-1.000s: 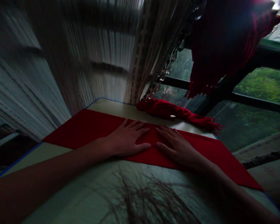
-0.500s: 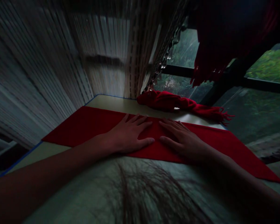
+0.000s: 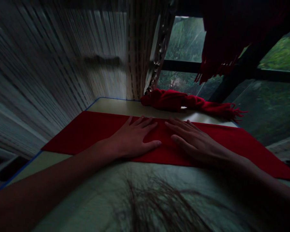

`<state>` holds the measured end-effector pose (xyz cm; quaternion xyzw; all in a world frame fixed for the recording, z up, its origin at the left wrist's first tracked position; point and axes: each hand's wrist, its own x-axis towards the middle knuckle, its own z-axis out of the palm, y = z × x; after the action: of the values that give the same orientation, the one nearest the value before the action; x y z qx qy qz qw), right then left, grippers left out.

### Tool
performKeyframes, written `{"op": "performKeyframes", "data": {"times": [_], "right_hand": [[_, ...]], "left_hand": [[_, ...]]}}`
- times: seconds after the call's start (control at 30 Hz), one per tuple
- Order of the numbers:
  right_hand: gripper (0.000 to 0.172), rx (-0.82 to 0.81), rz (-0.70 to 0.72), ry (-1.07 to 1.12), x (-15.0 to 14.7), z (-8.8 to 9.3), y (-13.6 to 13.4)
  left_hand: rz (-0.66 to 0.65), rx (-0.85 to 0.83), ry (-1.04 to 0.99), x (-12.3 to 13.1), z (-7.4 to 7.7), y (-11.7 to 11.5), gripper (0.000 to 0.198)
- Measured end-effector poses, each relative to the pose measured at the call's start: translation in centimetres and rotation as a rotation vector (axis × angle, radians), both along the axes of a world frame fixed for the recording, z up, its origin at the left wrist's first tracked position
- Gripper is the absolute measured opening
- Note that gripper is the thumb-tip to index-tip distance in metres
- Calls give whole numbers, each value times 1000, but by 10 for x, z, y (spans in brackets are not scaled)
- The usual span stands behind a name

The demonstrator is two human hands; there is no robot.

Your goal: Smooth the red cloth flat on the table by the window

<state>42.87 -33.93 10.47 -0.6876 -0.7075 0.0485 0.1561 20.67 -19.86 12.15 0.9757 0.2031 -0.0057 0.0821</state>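
A red cloth [image 3: 91, 130] lies flat and folded into a long band across the pale, blue-edged table [image 3: 111, 105]. My left hand [image 3: 135, 138] rests palm down on its middle, fingers spread. Beside it, with a small gap between the two, my right hand [image 3: 195, 141] also lies palm down on the cloth, its thumb apart from the fingers. Neither hand grips anything. Both ends of the band reach the table's sides. Dark strands of hair blur the near part of the view.
Along the table's far edge lies a bunched red scarf [image 3: 171, 100] with a fringed end. Another fringed red cloth [image 3: 217, 48] hangs before the window [image 3: 186, 38]. A string curtain [image 3: 106, 38] borders the table on the left and back.
My right hand has slid slightly to the right over the cloth, widening the gap between the thumbs. My left hand stays nearly in place. The view has tilted a little.
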Motion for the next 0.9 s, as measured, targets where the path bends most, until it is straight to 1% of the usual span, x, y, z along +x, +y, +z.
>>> {"op": "performKeyframes", "data": {"times": [0.07, 0.13, 0.27, 0.37, 0.6, 0.9], "right_hand": [[66, 29, 7, 12, 0, 3, -2], [66, 30, 1, 12, 1, 4, -2], [69, -33, -15, -6, 3, -1, -1], [70, -39, -26, -23, 4, -4, 1], [75, -53, -46, -27, 3, -3, 0], [75, -48, -26, -46, 2, -3, 1]], "left_hand": [[-1, 6, 3, 0, 0, 0, 85], [-3, 11, 3, 1, -1, 1, 84], [9, 10, 15, 2, 0, 0, 86], [13, 8, 24, 2, 1, -1, 85], [-3, 19, 5, 0, 1, 0, 84], [7, 29, 7, 1, 3, -2, 84]]}}
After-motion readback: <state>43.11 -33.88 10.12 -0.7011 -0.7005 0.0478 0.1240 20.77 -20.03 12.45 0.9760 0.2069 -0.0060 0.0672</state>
